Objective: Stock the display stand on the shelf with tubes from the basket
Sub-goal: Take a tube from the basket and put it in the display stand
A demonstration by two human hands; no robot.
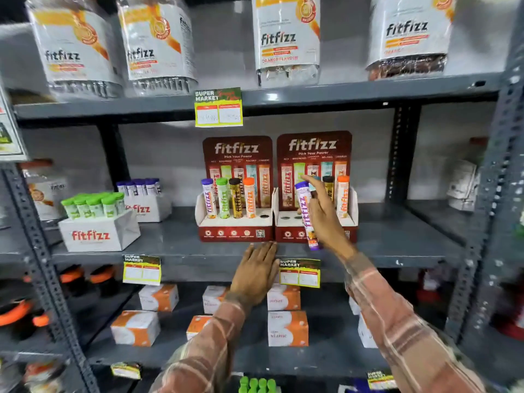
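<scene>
Two red fitfizz display stands sit side by side on the middle shelf. The left stand [235,231] holds several upright tubes, with one hole free at its right end. The right stand [286,222] holds a black-capped tube and an orange-capped tube [342,197] at its right. My right hand [326,217] grips a purple-capped tube [304,211], nearly upright, in front of the right stand's left holes. My left hand [256,273] lies flat, fingers apart, on the shelf edge below the gap between the stands. The basket is out of view.
White fitfizz boxes of green-capped tubes [96,222] and purple-capped tubes [144,199] stand at the left of the shelf [397,239]. Big fitfizz jars [286,38] fill the shelf above. Orange-and-white cartons [286,327] lie on the shelf below. Price tags [300,272] hang on the shelf edges.
</scene>
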